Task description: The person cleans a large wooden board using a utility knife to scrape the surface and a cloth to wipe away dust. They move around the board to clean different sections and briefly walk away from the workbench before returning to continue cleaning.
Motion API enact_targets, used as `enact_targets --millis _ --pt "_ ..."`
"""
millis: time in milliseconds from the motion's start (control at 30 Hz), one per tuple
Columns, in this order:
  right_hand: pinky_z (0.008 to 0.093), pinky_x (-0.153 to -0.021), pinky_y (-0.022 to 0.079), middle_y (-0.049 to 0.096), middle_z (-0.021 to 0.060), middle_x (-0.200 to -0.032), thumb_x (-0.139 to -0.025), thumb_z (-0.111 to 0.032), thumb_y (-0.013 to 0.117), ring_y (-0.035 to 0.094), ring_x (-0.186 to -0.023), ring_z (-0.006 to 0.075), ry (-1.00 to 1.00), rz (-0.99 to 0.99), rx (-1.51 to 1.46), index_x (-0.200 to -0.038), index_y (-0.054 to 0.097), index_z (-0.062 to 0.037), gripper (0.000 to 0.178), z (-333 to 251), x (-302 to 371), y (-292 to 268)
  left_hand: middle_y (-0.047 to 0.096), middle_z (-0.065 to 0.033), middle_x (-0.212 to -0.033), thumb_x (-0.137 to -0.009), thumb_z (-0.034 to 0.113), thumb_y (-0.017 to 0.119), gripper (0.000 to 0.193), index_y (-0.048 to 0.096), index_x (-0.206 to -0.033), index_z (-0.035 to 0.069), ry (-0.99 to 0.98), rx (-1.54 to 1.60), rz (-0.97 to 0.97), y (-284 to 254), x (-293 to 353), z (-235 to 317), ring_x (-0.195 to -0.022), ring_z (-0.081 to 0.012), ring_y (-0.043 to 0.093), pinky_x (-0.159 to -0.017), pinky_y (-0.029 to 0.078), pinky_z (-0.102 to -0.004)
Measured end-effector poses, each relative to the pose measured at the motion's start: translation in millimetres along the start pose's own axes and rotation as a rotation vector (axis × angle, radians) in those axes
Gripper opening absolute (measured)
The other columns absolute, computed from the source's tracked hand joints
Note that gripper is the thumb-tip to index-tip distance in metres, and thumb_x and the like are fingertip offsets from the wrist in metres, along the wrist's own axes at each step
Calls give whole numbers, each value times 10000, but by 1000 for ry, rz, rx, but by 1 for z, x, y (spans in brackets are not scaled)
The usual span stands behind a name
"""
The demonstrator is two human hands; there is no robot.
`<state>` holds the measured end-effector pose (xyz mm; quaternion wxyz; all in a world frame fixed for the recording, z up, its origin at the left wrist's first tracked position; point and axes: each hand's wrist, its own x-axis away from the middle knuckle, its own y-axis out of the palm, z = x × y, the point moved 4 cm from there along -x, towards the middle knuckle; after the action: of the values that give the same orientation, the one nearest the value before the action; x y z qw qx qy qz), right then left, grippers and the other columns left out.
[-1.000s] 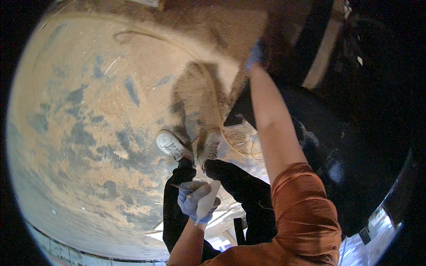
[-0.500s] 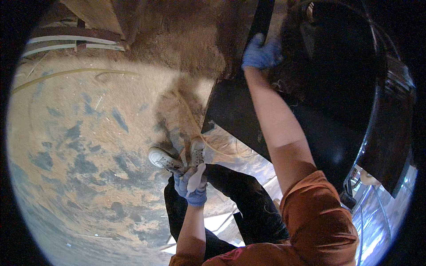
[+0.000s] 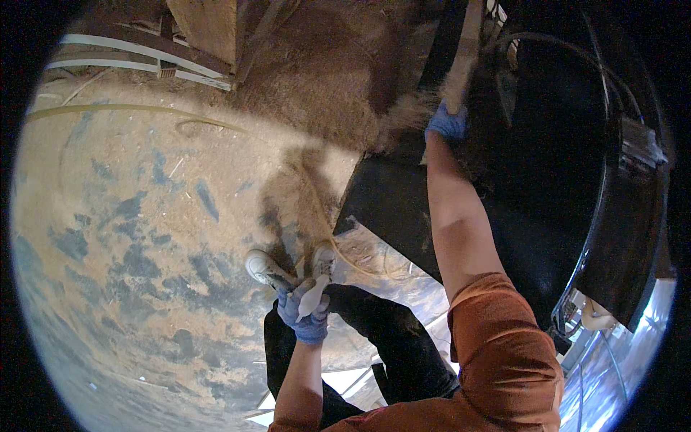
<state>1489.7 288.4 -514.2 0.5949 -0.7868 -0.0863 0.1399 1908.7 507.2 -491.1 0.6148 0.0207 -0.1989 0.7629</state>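
My left hand (image 3: 308, 327), in a blue glove, is low in front of my knees. Its fingers are wrapped round a small white plastic squeeze bottle (image 3: 313, 297) with a narrow tip. My right arm stretches far forward. Over the edge of a large black panel (image 3: 392, 198), my right hand (image 3: 448, 122), also in a blue glove, touches a tan, dusty strip (image 3: 461, 75). A streak of tan dust (image 3: 407, 119) spreads leftward from it. Only the back of this hand shows clearly; its fingers are foreshortened and blurred.
Under my white shoes (image 3: 266, 270) is a dusty floor (image 3: 129, 237) with dark patches. A thin yellowish hose (image 3: 137, 108) crosses it. Brown sawdust (image 3: 317, 72) covers the ground ahead, near a wooden post (image 3: 209, 32). Dark machine parts (image 3: 633, 209) stand at the right.
My right hand has moved slightly right and nearer, and tan dust now streaks beside it. Its thumb and fingers were apart before. My left hand still holds the squeeze bottle.
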Motion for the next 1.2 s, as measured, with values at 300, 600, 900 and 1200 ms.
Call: enact_targets --millis 300,600,900,1200 --pt "421 -909 382 538 153 -1182 -896 -336 504 503 -1079 287 -567 -63 100 -1173 565 -89 376 2 74 32 630 -80 -849 -770 538 677 650 544 -1089 -13 -84 245 30 -46 58 40 -747 -211 617 -676 516 -321" --pt "415 -686 440 595 -13 -866 -903 -512 450 551 -804 231 -1051 2455 2536 -924 573 -227 311 -44 258 -248 635 -90 -848 -746 401 693 395 650 -895 38 243 -294 -130 -188 118 307 -779 -254 612 -720 477 -349" --pt "364 -549 441 579 -7 -774 -883 -539 477 554 -678 206 -1167 1940 2653 -838 563 -231 323 37 218 -488 651 -85 -860 -704 186 743 280 646 -927 47 497 -114 -426 -186 170 444 -826 -217 618 -751 491 -329" --pt "307 -501 406 440 -43 -642 -932 -460 457 436 -536 118 -557 817 3240 -767 468 -213 297 436 165 -631 627 -34 -832 -792 112 657 130 670 -905 48 1106 58 -1033 -21 367 528 -799 -121 574 -702 467 -270"
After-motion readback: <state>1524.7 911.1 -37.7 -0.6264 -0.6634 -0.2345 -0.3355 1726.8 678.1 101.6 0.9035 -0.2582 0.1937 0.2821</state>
